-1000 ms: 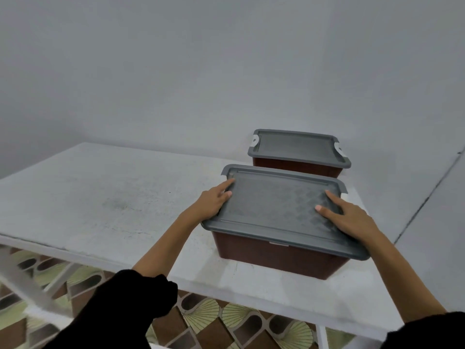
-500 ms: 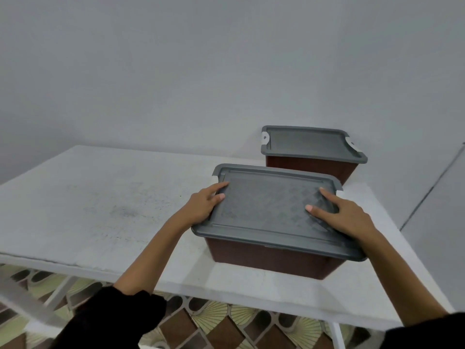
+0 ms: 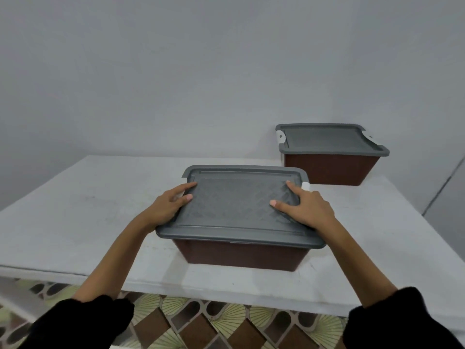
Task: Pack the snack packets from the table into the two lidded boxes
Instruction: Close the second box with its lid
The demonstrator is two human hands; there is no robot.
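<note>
Sliding away from its twin, the near rectangular brown plastic box [image 3: 241, 255] is now sitting well apart from the second brown lidded box [image 3: 329, 167], where a second ago the two were standing almost touching. Both hands are still riding on its ends. The left hand [image 3: 168, 205] is grasping the left end of the ribbed grey plastic lid [image 3: 241, 205], thumb and forefinger lying on top and the other fingers dropping out of sight over the rim. The right hand [image 3: 307, 210] is mirroring that at the right end, just beside a white latch [image 3: 305, 186]. The near box is therefore sitting between the hands on the white table [image 3: 75, 210], while the second box is standing beyond the right hand and further to its right.

Judging by this, the person is positioning the near box or getting ready to open it. Doing that well is calling for both end latches to be freed together and the lid lifted level, so the box is not skidding toward the table edge. Whether the latches are fastened is not showing clearly.

Both boxes are wearing their lids, so whatever is lying inside either one is hidden. No snack packets are showing anywhere around the hands, so it cannot be told whether the packing is finished or not yet begun.
</note>
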